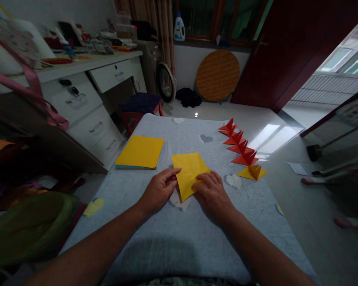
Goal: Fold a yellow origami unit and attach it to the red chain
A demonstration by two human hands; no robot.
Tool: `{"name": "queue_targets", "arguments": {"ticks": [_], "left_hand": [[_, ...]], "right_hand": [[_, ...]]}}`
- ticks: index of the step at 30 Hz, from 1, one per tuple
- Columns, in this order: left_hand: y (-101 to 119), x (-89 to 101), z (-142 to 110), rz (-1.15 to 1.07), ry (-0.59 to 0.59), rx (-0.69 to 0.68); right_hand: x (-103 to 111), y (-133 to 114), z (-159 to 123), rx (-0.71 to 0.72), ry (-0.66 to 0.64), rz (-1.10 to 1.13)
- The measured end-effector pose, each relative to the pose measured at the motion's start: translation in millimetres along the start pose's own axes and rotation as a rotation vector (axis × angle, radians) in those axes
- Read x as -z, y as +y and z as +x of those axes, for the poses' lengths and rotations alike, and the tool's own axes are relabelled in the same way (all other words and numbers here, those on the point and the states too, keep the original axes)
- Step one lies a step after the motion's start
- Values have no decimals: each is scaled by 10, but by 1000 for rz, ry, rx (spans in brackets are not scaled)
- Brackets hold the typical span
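Observation:
A partly folded sheet of yellow origami paper (186,169) with crease lines is held just over the cloth-covered table, tilted a little. My left hand (161,186) pinches its left edge between thumb and fingers. On the right side, my right hand (210,190) grips the paper with curled fingers lying over its lower right part; the thumb is mostly hidden. To the left lies a stack of square paper (141,151), yellow on top. Several red folded paper pieces (237,139) stand in a row at the right, with a yellow folded piece (253,172) at the near end.
A pale blue cloth with heart patterns covers the table (155,242). Beyond it are a stool (141,104), a washing machine (164,79) with its door open and a round wooden board (217,75). A white desk (86,107) stands left, above a green basket (32,226).

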State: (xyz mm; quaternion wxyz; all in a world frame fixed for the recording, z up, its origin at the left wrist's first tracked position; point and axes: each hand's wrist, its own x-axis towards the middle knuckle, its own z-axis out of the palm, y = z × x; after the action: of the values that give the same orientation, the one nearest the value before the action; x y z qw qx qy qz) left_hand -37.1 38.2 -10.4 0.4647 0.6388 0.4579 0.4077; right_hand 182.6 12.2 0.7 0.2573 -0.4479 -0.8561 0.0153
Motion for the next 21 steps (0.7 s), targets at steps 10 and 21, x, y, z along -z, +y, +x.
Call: {"name": "queue_targets", "arguments": {"ticks": [10, 21], "left_hand": [[123, 98, -4, 855, 80, -446], [256, 14, -161, 1059, 172, -734]], "right_hand": [[24, 39, -43, 23, 22, 86], [39, -130, -25, 21, -26, -35]]}}
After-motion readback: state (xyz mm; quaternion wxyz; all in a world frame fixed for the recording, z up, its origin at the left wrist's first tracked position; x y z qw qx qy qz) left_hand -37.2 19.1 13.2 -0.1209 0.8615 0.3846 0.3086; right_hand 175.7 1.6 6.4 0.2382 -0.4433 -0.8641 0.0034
